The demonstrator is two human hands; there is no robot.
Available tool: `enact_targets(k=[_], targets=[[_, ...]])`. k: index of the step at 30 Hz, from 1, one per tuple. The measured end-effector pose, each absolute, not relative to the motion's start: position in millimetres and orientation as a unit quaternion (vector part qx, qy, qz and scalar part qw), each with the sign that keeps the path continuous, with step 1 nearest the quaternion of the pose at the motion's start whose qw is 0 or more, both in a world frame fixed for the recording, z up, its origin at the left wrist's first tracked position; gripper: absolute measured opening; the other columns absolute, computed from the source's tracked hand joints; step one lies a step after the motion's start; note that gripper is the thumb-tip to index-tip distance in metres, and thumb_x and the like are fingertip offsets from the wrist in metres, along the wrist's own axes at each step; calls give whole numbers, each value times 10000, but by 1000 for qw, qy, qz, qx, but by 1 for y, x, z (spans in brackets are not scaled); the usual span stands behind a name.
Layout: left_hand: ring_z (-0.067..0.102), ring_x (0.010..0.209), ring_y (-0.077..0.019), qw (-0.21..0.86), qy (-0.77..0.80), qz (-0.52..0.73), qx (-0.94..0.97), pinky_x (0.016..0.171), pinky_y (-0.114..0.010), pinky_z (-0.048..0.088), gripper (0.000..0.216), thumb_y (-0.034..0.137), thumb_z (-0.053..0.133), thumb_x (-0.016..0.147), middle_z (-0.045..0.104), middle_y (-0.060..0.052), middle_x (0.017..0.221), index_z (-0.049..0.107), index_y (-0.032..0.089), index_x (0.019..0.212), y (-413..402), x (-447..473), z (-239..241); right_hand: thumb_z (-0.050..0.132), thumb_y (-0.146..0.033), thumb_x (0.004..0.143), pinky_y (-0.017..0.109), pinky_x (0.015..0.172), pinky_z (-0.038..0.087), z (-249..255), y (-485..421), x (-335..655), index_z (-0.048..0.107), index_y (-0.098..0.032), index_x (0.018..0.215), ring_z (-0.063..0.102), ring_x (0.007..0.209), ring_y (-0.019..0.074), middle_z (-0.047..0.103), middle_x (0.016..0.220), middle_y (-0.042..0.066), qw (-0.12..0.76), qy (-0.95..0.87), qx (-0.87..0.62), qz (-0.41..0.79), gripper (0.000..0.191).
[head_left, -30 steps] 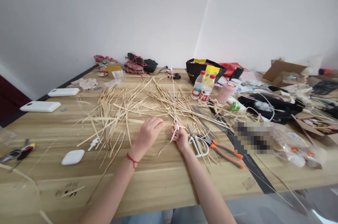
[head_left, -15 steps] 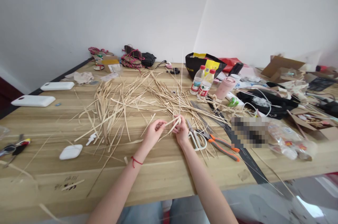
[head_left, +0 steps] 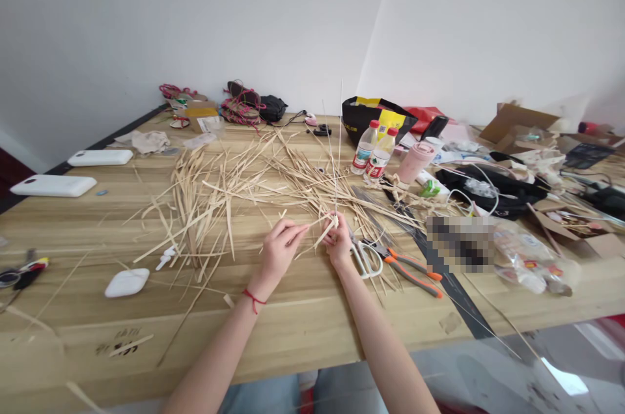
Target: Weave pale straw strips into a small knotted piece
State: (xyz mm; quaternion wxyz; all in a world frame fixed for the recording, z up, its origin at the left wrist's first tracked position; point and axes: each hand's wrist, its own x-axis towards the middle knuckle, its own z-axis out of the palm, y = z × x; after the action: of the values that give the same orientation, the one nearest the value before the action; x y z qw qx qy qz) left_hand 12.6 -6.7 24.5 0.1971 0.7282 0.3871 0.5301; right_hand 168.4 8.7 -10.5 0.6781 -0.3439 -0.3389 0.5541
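Note:
My right hand is closed around a small woven piece of pale flat strips, with thin straight rods standing up out of it. To its left, my left hand pinches the end of a strip that runs across to the woven piece. A loose strip end hangs down between the two hands. White-handled scissors lie beside my right wrist, their blades partly hidden. Many loose strips are spread over the table beyond both hands.
Orange-handled pliers lie right of the scissors. Two bottles, a pink cup and a black bag stand farther back. At left are a white case and two white power banks. Boxes and plastic packaging crowd the right side.
My left hand has turned over slightly and its fingers are now pressed together on the strip. The woven piece and its rods have shifted a little right.

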Motion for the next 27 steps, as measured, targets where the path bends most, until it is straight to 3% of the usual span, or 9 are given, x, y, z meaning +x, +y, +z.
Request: enact_targets(k=[6,27], targets=[[580,813,-174,133,354,436,817,784,-307,459,219,253,496,869,614,-58,859,658,250,1016,-11,4,24,461,-192,573,188,382,89,-9,6,169,504,-245,946,118,389,55,303,547,-87,662,-338,-340,576,380],[576,770,-130,3,304,416,857,718,-263,486,177,184,492,879,585,-34,840,620,190,1000,-7,3,24,453,-152,566,168,364,86,-15,8,170,551,-223,943,133,377,39,315,544,-91,663,-339,-302,595,396]])
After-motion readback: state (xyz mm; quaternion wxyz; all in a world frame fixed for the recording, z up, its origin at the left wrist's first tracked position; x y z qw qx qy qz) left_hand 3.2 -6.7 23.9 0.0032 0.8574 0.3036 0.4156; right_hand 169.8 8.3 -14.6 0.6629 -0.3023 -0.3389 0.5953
